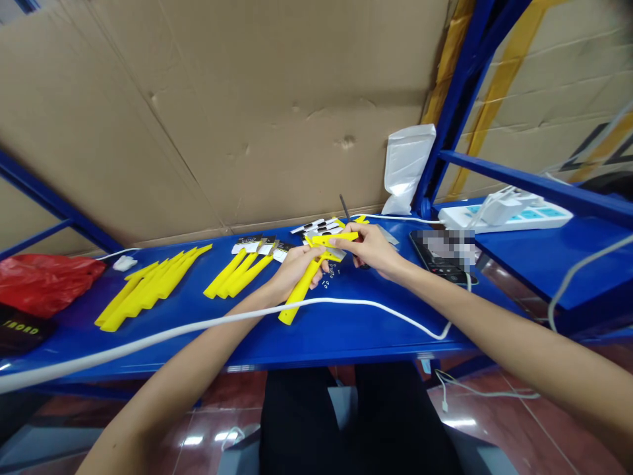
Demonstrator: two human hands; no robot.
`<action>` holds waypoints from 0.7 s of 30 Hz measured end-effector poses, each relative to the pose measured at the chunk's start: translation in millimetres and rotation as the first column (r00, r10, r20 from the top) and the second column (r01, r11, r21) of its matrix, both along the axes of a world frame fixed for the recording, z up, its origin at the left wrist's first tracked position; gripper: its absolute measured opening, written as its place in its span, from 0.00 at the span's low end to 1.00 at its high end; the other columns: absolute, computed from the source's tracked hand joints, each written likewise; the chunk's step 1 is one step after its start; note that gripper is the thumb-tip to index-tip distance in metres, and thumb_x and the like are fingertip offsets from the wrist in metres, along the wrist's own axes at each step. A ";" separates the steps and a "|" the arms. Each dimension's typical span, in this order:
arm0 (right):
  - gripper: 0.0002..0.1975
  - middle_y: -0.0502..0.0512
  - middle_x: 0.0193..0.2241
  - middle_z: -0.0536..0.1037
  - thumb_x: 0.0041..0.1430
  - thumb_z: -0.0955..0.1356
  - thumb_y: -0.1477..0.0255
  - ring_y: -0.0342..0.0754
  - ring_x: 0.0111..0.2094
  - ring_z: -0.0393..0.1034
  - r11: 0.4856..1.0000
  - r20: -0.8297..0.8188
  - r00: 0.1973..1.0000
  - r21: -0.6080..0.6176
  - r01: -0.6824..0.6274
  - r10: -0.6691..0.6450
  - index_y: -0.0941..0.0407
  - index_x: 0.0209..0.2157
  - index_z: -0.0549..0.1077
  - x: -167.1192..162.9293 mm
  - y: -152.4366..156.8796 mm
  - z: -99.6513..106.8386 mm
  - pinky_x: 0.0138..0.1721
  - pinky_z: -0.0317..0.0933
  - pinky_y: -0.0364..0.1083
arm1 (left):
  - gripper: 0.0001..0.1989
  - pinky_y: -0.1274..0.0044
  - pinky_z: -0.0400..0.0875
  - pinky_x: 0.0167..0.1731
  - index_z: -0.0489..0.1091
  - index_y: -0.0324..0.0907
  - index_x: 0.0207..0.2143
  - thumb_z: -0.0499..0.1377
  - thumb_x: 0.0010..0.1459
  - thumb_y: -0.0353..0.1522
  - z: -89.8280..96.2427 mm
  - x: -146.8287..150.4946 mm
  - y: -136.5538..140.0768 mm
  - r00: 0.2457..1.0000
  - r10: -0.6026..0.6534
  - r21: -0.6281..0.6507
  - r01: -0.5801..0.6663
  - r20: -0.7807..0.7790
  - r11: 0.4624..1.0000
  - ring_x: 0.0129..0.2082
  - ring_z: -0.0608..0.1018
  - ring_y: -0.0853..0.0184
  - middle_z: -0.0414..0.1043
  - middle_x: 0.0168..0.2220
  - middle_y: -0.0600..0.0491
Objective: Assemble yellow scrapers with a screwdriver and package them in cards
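My left hand (293, 268) is closed around a yellow scraper handle (299, 295), whose grip slants down toward the table's front edge. A metal blade (338, 253) shows at the handle's head. The fingers of my right hand (372, 249) pinch a flat yellow plastic piece (321, 240) over that head. A thin dark rod (345, 206) sticks up behind my right hand; it seems tucked in the palm, but its lower part is mostly hidden. Small shiny screws (332, 272) lie scattered on the blue table just below my hands.
Left lie several yellow handles (148, 290) and three yellow scrapers (240, 270) with cards. White-and-black packets (321, 227) are behind my hands. A phone (435, 260), power strip (514, 218) and white bag (408, 165) are right. A white cable (198, 326) crosses in front. A red bag (49, 280) sits far left.
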State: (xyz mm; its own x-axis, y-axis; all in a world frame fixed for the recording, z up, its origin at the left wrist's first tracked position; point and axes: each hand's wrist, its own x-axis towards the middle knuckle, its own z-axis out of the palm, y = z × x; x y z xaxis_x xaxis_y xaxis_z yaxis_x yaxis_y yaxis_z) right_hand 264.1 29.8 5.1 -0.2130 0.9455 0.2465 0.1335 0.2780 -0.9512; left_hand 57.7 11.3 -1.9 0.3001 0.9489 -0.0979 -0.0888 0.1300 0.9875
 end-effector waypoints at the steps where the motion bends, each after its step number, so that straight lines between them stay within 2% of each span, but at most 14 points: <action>1: 0.24 0.44 0.18 0.71 0.53 0.80 0.50 0.41 0.13 0.64 1.000 0.014 1.000 0.008 -0.007 0.007 0.54 0.29 0.72 -0.5 -0.2 -0.6 0.14 0.55 0.41 | 0.13 0.80 0.63 0.11 0.72 0.40 0.36 0.67 0.67 0.39 0.0 0.0 -0.1 1.000 -0.002 0.003 0.002 0.005 1.000 0.13 0.70 0.73 0.77 0.26 0.53; 4: 0.22 0.45 0.22 0.73 0.60 0.76 0.49 0.41 0.13 0.64 0.999 0.061 0.998 0.034 -0.030 0.028 0.55 0.33 0.77 -2.8 -1.4 -2.6 0.14 0.55 0.42 | 0.13 0.80 0.63 0.11 0.71 0.40 0.36 0.67 0.67 0.40 0.5 0.1 -0.3 1.000 -0.003 0.009 0.003 0.015 1.000 0.14 0.69 0.73 0.77 0.26 0.53; 8: 0.23 0.45 0.20 0.70 0.65 0.71 0.48 0.42 0.13 0.64 0.997 0.112 0.992 0.038 -0.063 0.058 0.55 0.34 0.77 -4.8 -2.4 -5.5 0.13 0.56 0.43 | 0.14 0.81 0.63 0.12 0.70 0.40 0.34 0.67 0.67 0.39 1.2 0.1 -0.2 1.000 -0.006 0.010 0.006 0.012 1.000 0.14 0.69 0.74 0.77 0.26 0.53; 13: 0.23 0.45 0.20 0.72 0.66 0.70 0.48 0.42 0.13 0.64 0.996 0.121 0.989 0.015 -0.090 0.088 0.54 0.35 0.78 -4.2 0.5 -9.3 0.14 0.58 0.43 | 0.13 0.81 0.63 0.12 0.70 0.40 0.35 0.66 0.68 0.38 2.6 1.0 -0.9 1.000 -0.001 0.010 0.001 0.012 1.000 0.14 0.70 0.74 0.77 0.27 0.52; 21: 0.26 0.45 0.16 0.68 0.65 0.72 0.45 0.41 0.12 0.62 0.996 0.101 0.991 0.029 -0.088 0.085 0.54 0.26 0.76 -4.2 -0.7 -6.5 0.12 0.54 0.43 | 0.12 0.81 0.63 0.12 0.71 0.40 0.41 0.67 0.67 0.39 5.2 0.8 -2.4 0.999 -0.022 0.002 0.022 0.043 1.000 0.16 0.70 0.73 0.77 0.29 0.53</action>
State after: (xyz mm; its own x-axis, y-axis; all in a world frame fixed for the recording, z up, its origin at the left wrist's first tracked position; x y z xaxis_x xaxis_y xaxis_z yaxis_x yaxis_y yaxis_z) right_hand 260.0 29.1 -1.4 -0.3184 0.9140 0.2515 0.2008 0.3244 -0.9244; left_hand 58.5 8.9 3.4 0.3248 0.9422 -0.0827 -0.1281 0.1304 0.9832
